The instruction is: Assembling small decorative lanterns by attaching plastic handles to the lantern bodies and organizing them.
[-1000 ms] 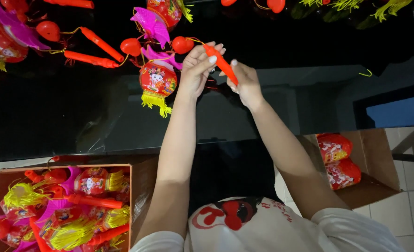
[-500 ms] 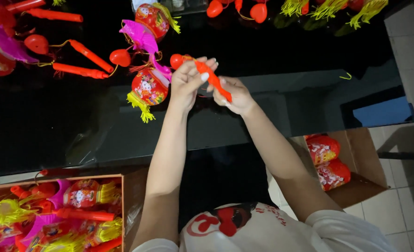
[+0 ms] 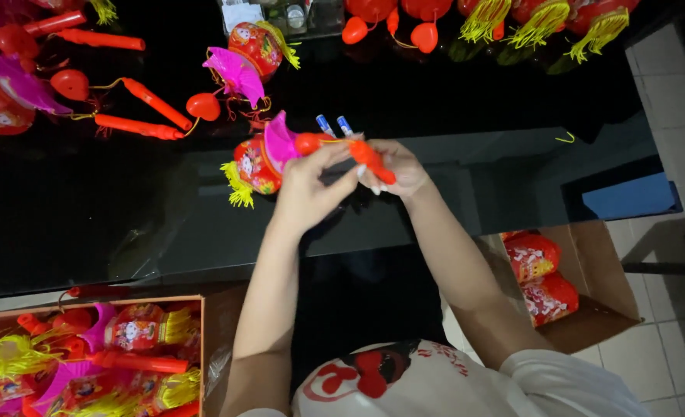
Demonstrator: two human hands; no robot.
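My left hand point(image 3: 309, 188) and my right hand point(image 3: 399, 167) meet over a black glossy table point(image 3: 88, 208). Between them they hold a red plastic handle stick point(image 3: 371, 159), joined by a thin cord to a red heart piece point(image 3: 308, 143). Just left of my left hand lies a small red lantern point(image 3: 254, 164) with a pink fan-shaped top and a yellow tassel. Two small blue-and-white batteries point(image 3: 335, 125) lie on the table just beyond my fingers.
More lanterns, red sticks point(image 3: 142, 127) and red hearts point(image 3: 203, 106) lie across the far left and far edge of the table. A cardboard box point(image 3: 88, 359) of lanterns stands at lower left. Another open box point(image 3: 574, 286) with red lanterns stands on the tiled floor at right.
The view has shifted so my hands sit lower in the frame. The lantern has come down beside my left hand, and the two batteries now show beyond my fingers.
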